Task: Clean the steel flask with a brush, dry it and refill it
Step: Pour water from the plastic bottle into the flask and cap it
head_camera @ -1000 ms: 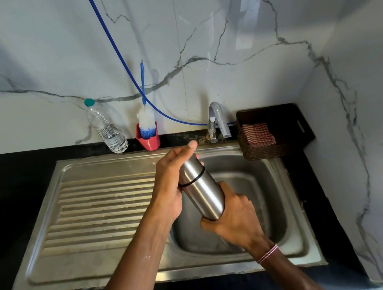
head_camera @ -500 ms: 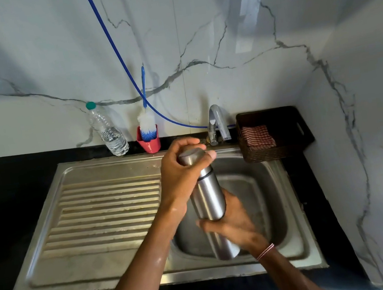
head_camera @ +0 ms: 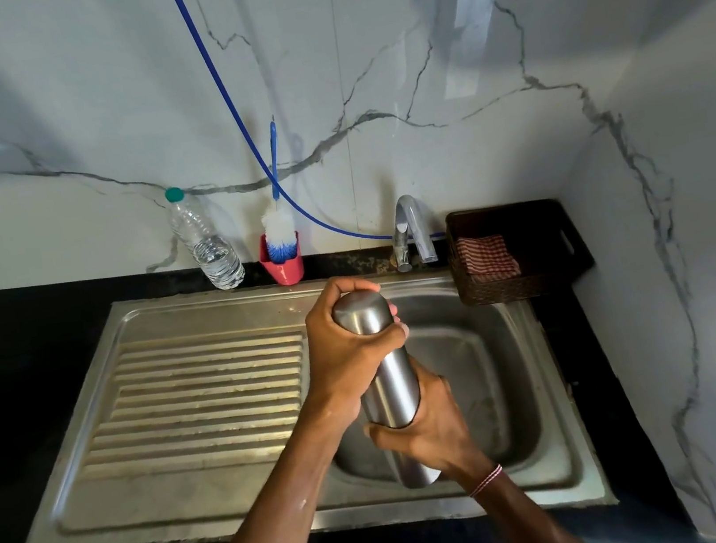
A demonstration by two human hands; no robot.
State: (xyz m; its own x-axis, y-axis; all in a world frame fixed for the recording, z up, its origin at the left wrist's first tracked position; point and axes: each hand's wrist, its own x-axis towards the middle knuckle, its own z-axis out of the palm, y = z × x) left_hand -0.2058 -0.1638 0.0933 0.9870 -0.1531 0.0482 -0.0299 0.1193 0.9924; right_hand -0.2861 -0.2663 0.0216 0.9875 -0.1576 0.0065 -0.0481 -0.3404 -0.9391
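The steel flask (head_camera: 389, 387) is held nearly upright over the sink basin (head_camera: 492, 372). My left hand (head_camera: 350, 356) grips its capped top end, fingers wrapped round the cap. My right hand (head_camera: 431, 432) grips the lower body; the flask's bottom sticks out below it. A blue-and-white bottle brush (head_camera: 279, 232) stands in a red holder (head_camera: 283, 268) against the back wall. A red checked cloth (head_camera: 486, 254) lies in a dark wicker basket (head_camera: 530, 287) to the right of the tap (head_camera: 410, 231).
A clear plastic water bottle (head_camera: 206, 247) with a green cap leans against the wall left of the brush. A ribbed steel draining board (head_camera: 207, 396) lies left of the basin. A blue hose (head_camera: 222, 91) runs down the marble wall to the tap. Black counter surrounds the sink.
My left hand has slid up from the flask's neck to wrap over the cap. The flask has tipped from slanted to nearly upright, and the view has shifted slightly.
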